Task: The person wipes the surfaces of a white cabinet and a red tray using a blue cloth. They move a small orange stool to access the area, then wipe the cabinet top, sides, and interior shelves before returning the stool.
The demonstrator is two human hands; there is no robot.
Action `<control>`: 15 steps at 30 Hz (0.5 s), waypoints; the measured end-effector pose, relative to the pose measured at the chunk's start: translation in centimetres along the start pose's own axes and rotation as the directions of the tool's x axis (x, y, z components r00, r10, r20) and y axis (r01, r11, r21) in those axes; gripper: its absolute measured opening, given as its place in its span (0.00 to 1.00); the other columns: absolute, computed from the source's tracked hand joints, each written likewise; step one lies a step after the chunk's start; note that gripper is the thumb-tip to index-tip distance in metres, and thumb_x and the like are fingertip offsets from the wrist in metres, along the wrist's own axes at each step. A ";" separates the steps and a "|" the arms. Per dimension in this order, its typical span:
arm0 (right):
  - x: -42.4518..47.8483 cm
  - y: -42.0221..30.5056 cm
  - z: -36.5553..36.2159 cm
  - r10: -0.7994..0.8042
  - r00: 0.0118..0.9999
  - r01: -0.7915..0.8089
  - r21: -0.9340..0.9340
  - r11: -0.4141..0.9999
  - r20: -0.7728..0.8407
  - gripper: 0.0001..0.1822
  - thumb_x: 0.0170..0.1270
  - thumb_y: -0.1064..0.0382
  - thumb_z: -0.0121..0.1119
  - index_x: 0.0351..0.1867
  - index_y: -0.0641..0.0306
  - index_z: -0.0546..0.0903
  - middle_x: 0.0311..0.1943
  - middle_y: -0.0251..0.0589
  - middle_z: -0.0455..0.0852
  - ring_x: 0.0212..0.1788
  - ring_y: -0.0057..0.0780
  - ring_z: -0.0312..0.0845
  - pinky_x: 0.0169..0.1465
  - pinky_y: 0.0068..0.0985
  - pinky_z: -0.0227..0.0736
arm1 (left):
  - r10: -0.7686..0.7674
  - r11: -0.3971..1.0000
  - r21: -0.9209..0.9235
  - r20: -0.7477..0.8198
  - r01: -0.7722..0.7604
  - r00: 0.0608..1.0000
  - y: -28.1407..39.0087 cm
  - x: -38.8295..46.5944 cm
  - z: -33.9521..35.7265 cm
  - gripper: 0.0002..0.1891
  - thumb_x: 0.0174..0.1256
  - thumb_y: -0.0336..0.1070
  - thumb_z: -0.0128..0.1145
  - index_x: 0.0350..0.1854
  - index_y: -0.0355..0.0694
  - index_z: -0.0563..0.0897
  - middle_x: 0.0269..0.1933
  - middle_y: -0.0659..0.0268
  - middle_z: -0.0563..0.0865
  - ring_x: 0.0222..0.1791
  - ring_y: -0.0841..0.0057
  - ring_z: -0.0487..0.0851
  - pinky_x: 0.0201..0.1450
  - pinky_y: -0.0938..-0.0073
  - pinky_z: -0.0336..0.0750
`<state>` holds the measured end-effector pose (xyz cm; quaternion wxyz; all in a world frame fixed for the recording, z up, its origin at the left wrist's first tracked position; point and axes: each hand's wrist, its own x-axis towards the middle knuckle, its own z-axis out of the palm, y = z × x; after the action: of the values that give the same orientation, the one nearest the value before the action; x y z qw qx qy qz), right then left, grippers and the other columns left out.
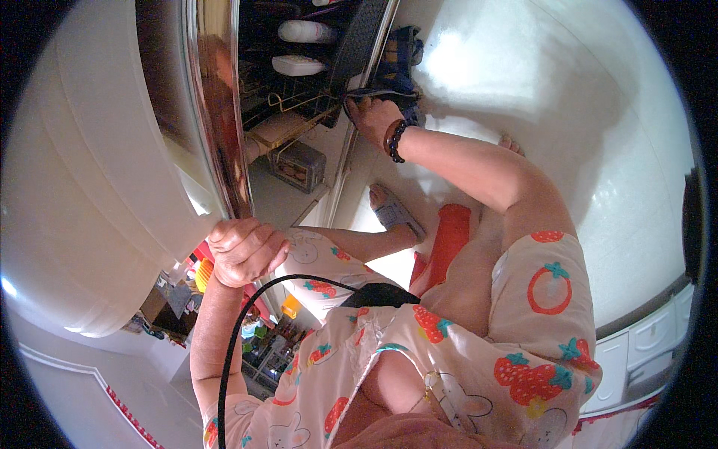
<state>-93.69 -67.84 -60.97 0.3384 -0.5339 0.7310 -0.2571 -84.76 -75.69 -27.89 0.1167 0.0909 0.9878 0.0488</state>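
My left hand is curled at the near end of a glossy brown panel with a metallic edge. My right hand, a dark bead bracelet on its wrist, reaches down to the floor beside the low cabinet opening. Its fingers grip a dark item with a pale rim, perhaps a shoe or a fabric bag; the hand covers part of it. Just beyond lies another dark blue and tan item. A gold wire rack stands inside the cabinet, close to my right fingers.
White bottles and a grey box with a clear window sit in the cabinet. A black perforated panel borders its opening. My slippered foot and a red object are below me. A black cable crosses before my left forearm.
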 end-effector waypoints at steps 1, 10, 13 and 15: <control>0.0 0.0 -0.3 0.009 1.000 -0.009 0.007 1.000 -0.016 0.25 0.64 0.67 0.47 0.64 0.63 0.67 0.43 0.57 0.82 0.43 0.48 0.83 0.39 0.39 0.78 | -0.003 1.000 -0.001 0.002 0.003 1.000 0.0 0.0 0.0 0.05 0.44 0.35 0.69 0.25 0.49 0.85 0.29 0.76 0.83 0.33 0.78 0.82 0.40 0.77 0.70; 2.4 -0.5 1.0 0.179 0.984 -0.178 0.157 0.971 0.013 0.21 0.68 0.63 0.43 0.62 0.61 0.70 0.44 0.55 0.84 0.43 0.49 0.84 0.42 0.41 0.79 | -0.004 1.000 -0.001 0.000 0.004 1.000 -0.1 -0.4 0.0 0.06 0.43 0.35 0.69 0.25 0.49 0.85 0.29 0.75 0.83 0.34 0.78 0.82 0.40 0.77 0.70; 1.5 -0.9 7.4 0.237 0.964 -0.261 0.272 0.926 0.118 0.22 0.69 0.59 0.45 0.64 0.55 0.69 0.50 0.51 0.83 0.49 0.47 0.81 0.48 0.39 0.77 | 0.006 1.000 -0.007 0.000 -0.006 1.000 -0.3 0.0 0.1 0.06 0.43 0.35 0.70 0.25 0.49 0.85 0.29 0.75 0.83 0.34 0.78 0.82 0.40 0.77 0.70; 0.1 -2.6 8.7 0.214 0.934 -0.299 0.298 0.906 0.286 0.24 0.68 0.54 0.46 0.66 0.49 0.69 0.54 0.47 0.82 0.54 0.45 0.79 0.52 0.38 0.75 | 0.008 1.000 0.003 0.009 -0.008 1.000 -0.2 -0.1 -0.1 0.06 0.43 0.35 0.70 0.24 0.49 0.85 0.29 0.75 0.83 0.34 0.78 0.82 0.40 0.76 0.70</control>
<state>-85.45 -68.87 -64.64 0.5437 -0.3943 0.6926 -0.2629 -84.74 -75.86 -27.81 0.1209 0.0952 0.9870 0.0475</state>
